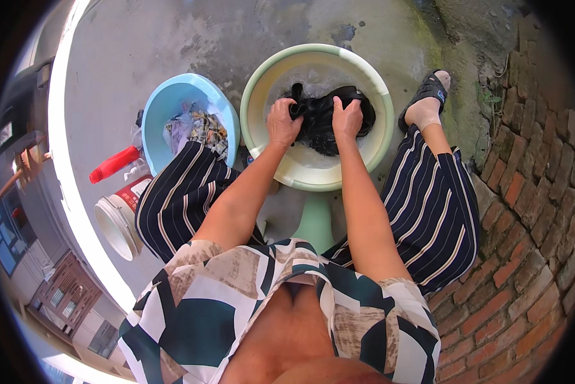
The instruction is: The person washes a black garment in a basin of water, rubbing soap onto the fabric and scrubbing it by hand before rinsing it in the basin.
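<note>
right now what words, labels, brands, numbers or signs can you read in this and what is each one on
No text here reads clearly.
White bucket: pale marks on its red patch, too blurred to read.
Black sandal: small blue patch on the strap, too small to read.
Pale green basin, light blue basin: no lettering shows.
</note>
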`<move>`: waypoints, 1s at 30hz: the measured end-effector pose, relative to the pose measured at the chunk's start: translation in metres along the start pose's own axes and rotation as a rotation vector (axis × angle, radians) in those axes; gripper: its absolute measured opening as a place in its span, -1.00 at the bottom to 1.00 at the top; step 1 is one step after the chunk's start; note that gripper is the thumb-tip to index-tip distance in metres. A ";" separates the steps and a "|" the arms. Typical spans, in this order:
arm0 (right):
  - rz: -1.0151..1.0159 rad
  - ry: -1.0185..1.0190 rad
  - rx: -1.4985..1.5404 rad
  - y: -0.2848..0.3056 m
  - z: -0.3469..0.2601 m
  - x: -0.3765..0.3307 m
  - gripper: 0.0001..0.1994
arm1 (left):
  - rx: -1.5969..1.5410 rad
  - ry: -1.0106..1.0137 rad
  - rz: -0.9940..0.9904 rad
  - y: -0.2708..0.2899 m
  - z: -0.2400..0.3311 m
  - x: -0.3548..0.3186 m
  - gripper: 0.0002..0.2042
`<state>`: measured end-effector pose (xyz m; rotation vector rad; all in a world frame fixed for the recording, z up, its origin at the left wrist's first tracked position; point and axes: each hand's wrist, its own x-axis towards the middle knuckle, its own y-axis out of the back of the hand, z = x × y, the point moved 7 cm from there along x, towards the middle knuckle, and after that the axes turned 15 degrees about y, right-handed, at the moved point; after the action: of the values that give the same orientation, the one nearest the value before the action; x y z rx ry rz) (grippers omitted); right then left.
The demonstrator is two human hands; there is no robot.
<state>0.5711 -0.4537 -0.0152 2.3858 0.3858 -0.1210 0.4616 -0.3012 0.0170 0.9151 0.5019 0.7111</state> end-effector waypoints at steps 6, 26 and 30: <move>-0.464 0.063 -0.211 -0.076 0.012 0.028 -0.67 | 0.322 0.189 -0.162 -0.037 -0.033 0.018 -0.63; -0.568 -0.629 1.768 -0.018 -0.035 -0.113 -0.51 | -0.192 -0.040 -0.331 0.055 0.109 -0.112 -0.76; -0.386 -0.675 1.719 -0.031 -0.024 -0.120 -0.59 | -0.105 -0.093 -0.215 0.075 0.115 -0.118 -0.78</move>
<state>0.4472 -0.4447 0.0055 3.4376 0.4662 -2.0847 0.4336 -0.4190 0.1514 0.7787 0.4679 0.4928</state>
